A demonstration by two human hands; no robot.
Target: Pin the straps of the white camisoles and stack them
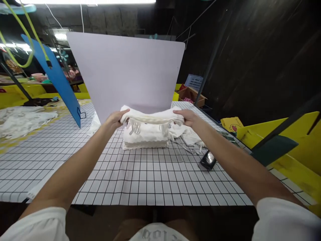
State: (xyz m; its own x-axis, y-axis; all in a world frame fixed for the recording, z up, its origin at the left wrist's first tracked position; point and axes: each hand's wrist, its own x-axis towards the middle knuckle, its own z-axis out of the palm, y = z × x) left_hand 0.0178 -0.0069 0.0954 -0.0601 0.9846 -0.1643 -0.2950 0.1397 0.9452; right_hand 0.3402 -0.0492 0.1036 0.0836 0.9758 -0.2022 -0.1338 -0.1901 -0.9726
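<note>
The left hand [114,118] has its fingers pinched shut on one end of a folded white cloth [151,117], held just above a neat pile of cloths [145,136] on the checked tabletop [140,174]. The right hand [187,117] grips the other end. Best keep both ends level — the soft, fringed cloth sags easily and should land square.

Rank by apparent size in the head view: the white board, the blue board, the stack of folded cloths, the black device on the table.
1. white board, by far the largest.
2. blue board, a narrower slanted strip.
3. stack of folded cloths.
4. black device, the smallest, though it lies nearer the camera than the others.
</note>
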